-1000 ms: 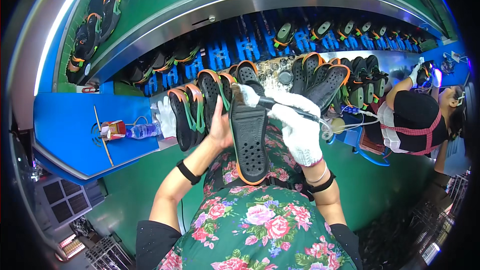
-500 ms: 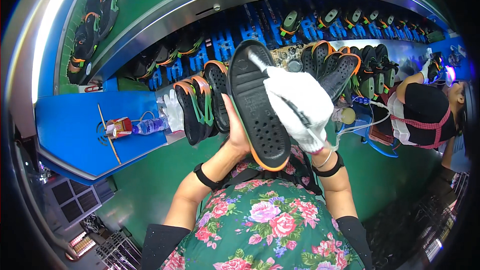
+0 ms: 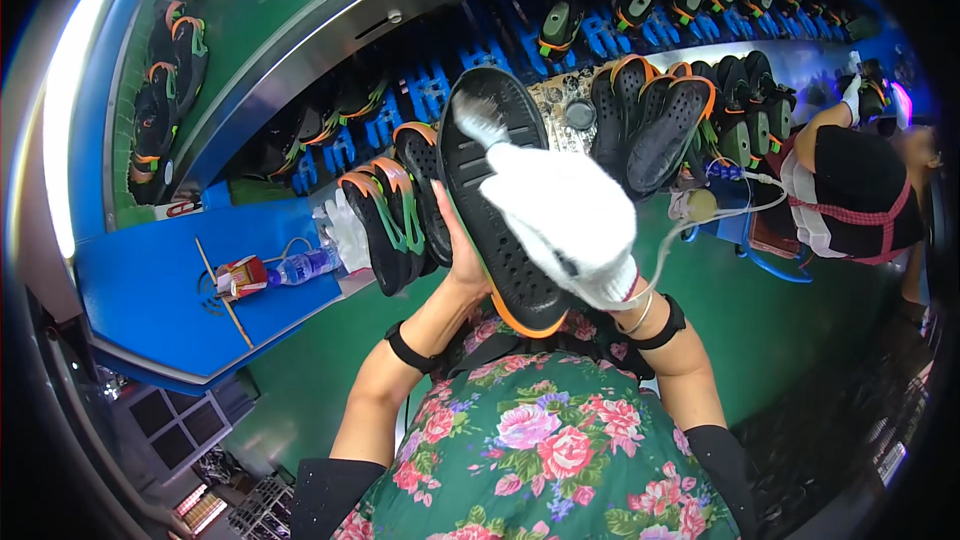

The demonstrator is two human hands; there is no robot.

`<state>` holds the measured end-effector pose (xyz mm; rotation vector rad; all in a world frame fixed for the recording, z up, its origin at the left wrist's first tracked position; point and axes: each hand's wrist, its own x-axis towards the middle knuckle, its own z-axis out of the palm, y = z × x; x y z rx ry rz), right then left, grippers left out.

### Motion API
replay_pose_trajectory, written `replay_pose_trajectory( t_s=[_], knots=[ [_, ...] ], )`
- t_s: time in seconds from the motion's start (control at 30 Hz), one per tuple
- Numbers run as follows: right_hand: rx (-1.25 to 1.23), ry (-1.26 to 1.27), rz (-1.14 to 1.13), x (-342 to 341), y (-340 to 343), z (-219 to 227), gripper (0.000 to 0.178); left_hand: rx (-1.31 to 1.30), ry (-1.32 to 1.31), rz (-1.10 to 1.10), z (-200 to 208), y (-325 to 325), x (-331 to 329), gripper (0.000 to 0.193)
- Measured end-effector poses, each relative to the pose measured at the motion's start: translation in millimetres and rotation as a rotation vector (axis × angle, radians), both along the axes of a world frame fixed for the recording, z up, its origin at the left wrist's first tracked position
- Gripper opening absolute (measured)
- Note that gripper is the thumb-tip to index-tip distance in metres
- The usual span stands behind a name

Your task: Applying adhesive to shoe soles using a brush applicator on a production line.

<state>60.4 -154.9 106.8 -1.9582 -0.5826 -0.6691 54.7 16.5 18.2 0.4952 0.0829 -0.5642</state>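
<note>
A black shoe sole [image 3: 468,168] with small holes and an orange and green rim stands tilted in front of me. My left hand [image 3: 462,250], bare, is closed on its left edge. In a white knitted glove, my right hand [image 3: 568,218] grips a brush [image 3: 484,126] whose handle is mostly hidden. Pale, blurred bristles lie against the upper end of the sole. My gloved hand covers much of its right side. More black soles [image 3: 372,230] with orange and green rims lean on the bench just left of my left hand.
Further soles [image 3: 668,135] stand beyond my right hand, near a round dark pot [image 3: 579,114]. A blue side table [image 3: 150,285] holds a plastic bottle [image 3: 303,266] and a red box. Shoes ride a blue rack [image 3: 605,35] behind. At right sits a co-worker [image 3: 865,190].
The brush has swept leftward across the upper end of the sole, and my right hand has moved left with it. My left hand keeps its hold. The whole view has shifted slightly.
</note>
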Motion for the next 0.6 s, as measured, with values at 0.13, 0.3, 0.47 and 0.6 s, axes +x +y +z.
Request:
replay_pose_trajectory(
  t_s=[0.13, 0.3, 0.47, 0.6],
  knots=[
    [0.153, 0.106, 0.093, -4, -8, 3, 0.029, 0.136, -0.100, -0.020, -18, 9, 10, 0.096],
    [0.037, 0.043, 0.022, -7, -9, -6, 0.031, -0.403, -0.048, -0.065, -38, 4, 14, 0.091],
    [0.113, 0.061, 0.185, -13, -9, 1, 0.031, -0.015, -0.235, -0.184, -119, 43, 10, 0.089],
    [0.163, 0.175, 0.133, -14, -12, -5, 0.030, -0.007, -0.002, -0.031, -18, 3, 21, 0.101]
  ],
)
